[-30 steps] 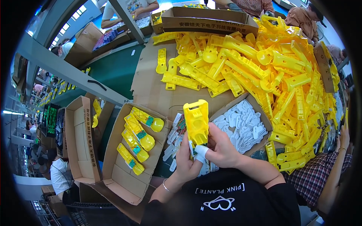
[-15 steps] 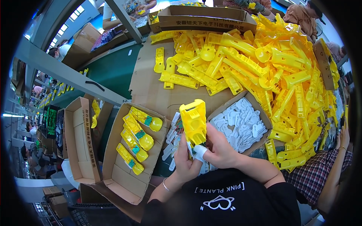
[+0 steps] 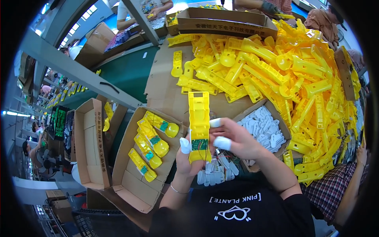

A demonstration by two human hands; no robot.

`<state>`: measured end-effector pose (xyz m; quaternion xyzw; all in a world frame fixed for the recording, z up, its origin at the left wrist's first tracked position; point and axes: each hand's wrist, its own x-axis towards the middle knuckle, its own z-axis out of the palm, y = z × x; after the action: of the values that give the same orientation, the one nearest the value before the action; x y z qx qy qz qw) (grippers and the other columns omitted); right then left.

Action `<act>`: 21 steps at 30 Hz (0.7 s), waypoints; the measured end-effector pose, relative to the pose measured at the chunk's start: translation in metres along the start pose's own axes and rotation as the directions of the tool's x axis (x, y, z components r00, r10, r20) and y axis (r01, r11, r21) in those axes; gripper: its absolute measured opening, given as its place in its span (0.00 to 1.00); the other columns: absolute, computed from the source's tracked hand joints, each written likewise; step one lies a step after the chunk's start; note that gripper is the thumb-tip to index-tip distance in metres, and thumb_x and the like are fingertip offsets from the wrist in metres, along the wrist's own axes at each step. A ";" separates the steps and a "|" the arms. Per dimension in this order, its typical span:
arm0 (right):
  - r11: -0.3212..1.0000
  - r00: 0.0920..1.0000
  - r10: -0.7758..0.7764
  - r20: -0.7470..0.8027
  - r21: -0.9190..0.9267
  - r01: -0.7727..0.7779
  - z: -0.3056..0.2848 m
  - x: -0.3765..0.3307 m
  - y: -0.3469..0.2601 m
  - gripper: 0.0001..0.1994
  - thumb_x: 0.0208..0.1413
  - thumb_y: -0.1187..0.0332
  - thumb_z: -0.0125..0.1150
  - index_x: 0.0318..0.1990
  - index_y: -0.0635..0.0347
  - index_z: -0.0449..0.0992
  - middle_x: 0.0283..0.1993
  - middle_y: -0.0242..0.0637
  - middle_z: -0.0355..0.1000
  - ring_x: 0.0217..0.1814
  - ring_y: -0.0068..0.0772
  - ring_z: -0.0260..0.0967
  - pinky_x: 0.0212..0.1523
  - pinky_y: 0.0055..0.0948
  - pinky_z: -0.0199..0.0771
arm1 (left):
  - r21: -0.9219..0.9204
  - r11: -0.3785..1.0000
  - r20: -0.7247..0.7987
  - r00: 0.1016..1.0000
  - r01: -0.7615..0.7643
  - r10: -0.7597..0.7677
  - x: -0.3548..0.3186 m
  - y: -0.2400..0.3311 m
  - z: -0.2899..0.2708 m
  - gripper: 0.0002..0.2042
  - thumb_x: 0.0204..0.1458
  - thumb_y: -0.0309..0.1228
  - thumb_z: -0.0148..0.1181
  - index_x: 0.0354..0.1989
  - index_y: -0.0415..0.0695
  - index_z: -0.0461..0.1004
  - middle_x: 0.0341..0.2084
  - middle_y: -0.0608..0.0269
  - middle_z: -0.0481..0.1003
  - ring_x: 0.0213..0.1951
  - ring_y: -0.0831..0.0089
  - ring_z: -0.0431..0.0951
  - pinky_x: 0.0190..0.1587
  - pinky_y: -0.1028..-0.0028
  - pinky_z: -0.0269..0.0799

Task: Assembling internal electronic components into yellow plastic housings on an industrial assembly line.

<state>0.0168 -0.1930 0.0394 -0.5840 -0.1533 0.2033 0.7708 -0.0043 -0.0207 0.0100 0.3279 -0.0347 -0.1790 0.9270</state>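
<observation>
Shell (image 3: pixel 199 120) upright in the left hand (image 3: pixel 185 164), its green circuit board (image 3: pixel 199 145) facing up

Nearest is a black shirt (image 3: pixel 260 219) with bracketed white lettering, upside down in this view, next to a white outline drawing. Above it, the left hand is closed around the lower end of the yellow shell, its white-capped thumb beside the board. The right hand (image 3: pixel 239 140) is half open at the shell's right side, thumb and forefinger spread, both capped in white, with nothing seen in its grasp; whether a fingertip touches the shell is hard to tell from this angle.

Just past the wrists lies a heap of white parts with wires (image 3: pixel 216 173). To its right, a carton (image 3: pixel 278 115) holds loose white pieces (image 3: pixel 260 128); to its left, another carton (image 3: pixel 130 187) holds four yellow shells with boards (image 3: pixel 160 147). Farther left, a narrow carton (image 3: pixel 87 146) has dark printed characters along its side.

At the right edge sits a co-worker in a checked shirt (image 3: pixel 327 189). Beyond the hands, a big pile of yellow shells (image 3: pixel 300 102) covers much of a cardboard sheet (image 3: pixel 164 93). Behind it stands a long carton (image 3: pixel 237 25), with dark characters across its front. Farthest off, a person in a brown top (image 3: pixel 321 23) is at the upper right.
</observation>
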 end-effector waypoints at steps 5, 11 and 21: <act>0.957 0.967 0.085 0.240 -0.291 -0.012 -0.006 -0.013 0.032 0.29 0.45 0.65 0.64 0.54 0.64 0.58 0.52 0.42 0.63 0.57 0.32 0.60 0.56 0.35 0.60 | -0.092 0.996 0.068 0.998 0.009 -0.002 0.007 0.010 0.003 0.33 0.52 0.54 0.43 0.56 0.38 0.54 0.33 0.58 0.67 0.32 0.71 0.65 0.36 0.71 0.63; 0.984 0.949 0.169 0.264 -0.092 -0.150 0.037 -0.021 0.054 0.13 0.54 0.68 0.55 0.44 0.62 0.63 0.37 0.35 0.68 0.37 0.25 0.68 0.40 0.26 0.70 | 0.198 0.943 -0.054 0.958 -0.267 0.283 0.016 0.023 0.003 0.29 0.54 0.46 0.47 0.56 0.37 0.55 0.30 0.59 0.67 0.31 0.72 0.67 0.36 0.73 0.65; 0.609 0.964 0.266 -0.016 -0.772 -0.181 -0.008 -0.016 -0.039 0.13 0.49 0.71 0.57 0.41 0.63 0.63 0.28 0.39 0.66 0.27 0.32 0.66 0.27 0.28 0.65 | 0.676 0.644 0.024 0.884 -0.358 0.466 0.009 0.030 -0.021 0.23 0.52 0.36 0.52 0.53 0.36 0.60 0.35 0.54 0.71 0.32 0.68 0.73 0.36 0.73 0.69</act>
<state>0.0116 -0.2164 0.0746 -0.8589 -0.1893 0.2427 0.4094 0.0176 0.0104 0.0116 0.6308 -0.0991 0.0869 0.7647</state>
